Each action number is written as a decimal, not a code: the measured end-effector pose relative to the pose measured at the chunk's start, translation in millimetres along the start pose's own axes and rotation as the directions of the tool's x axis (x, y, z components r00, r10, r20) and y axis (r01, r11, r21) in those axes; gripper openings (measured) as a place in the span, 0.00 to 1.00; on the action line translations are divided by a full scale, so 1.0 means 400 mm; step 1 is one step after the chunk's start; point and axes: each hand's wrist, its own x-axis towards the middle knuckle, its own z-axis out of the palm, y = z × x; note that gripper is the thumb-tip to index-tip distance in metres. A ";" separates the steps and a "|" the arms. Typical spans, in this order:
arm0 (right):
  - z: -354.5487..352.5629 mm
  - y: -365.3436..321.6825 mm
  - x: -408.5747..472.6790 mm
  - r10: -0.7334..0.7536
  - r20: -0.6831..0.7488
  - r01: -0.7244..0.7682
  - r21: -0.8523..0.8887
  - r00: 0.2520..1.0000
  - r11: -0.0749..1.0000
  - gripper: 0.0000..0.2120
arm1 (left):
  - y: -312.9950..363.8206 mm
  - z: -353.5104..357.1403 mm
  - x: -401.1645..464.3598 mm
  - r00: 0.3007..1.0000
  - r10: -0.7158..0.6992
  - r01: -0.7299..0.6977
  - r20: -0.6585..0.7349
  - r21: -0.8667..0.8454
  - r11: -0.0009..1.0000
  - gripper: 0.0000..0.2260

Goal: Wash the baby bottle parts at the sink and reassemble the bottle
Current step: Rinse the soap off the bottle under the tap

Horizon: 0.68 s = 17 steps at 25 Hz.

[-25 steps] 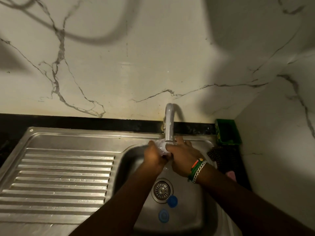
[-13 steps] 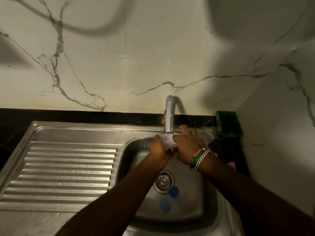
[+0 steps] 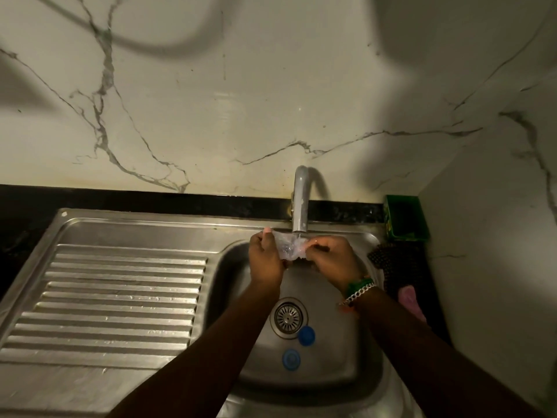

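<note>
1. My left hand and my right hand hold a clear, see-through baby bottle part between them, right under the spout of the grey curved metal tap, over the basin.
2. My left fingers curl round its left end, with a fingertip showing above its top edge; my right thumb and fingers pinch its right end. The part is blurred, so I cannot tell exactly which piece it is.
3. Two round blue plastic pieces lie on the basin floor: one just beside the round metal drain strainer, the other nearer to me.
4. The stainless steel sink has a ribbed draining board to the left of the basin.
5. A black counter strip runs behind the sink, below a white marble-look wall with grey veins; a second such wall meets it on the right.
6. In that corner stands a small green box, with a dark scrubber and something pink in front of it.
7. My right wrist wears a green band and a silver chain bracelet.
8. The light is dim, and broad shadows fall across the walls.
</note>
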 end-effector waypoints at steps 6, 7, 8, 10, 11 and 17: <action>0.033 0.083 0.105 -0.046 -0.200 0.025 -0.103 0.979 0.994 0.11 | -0.073 -0.102 0.007 0.911 0.384 -0.413 0.153 0.374 0.831 0.23; 0.036 0.069 0.126 -0.125 -0.177 0.089 -0.198 0.976 0.976 0.14 | -0.083 -0.115 0.009 0.898 0.394 -0.441 0.198 0.397 0.805 0.26; 0.039 0.054 0.151 -0.185 -0.136 0.143 -0.275 0.973 0.951 0.18 | -0.092 -0.126 0.013 0.880 0.411 -0.475 0.240 0.406 0.780 0.27; 0.048 0.035 0.201 -0.257 0.001 0.238 -0.383 0.966 0.893 0.20 | -0.095 -0.140 0.023 0.841 0.453 -0.540 0.296 0.429 0.724 0.28; 0.052 0.035 0.221 -0.249 0.065 0.254 -0.408 0.966 0.877 0.19 | -0.093 -0.141 0.028 0.832 0.464 -0.554 0.303 0.439 0.707 0.28; 0.027 0.081 0.260 -0.340 0.070 0.299 -0.659 0.938 0.690 0.18 | -0.087 -0.143 0.037 0.825 0.487 -0.563 0.287 0.497 0.660 0.28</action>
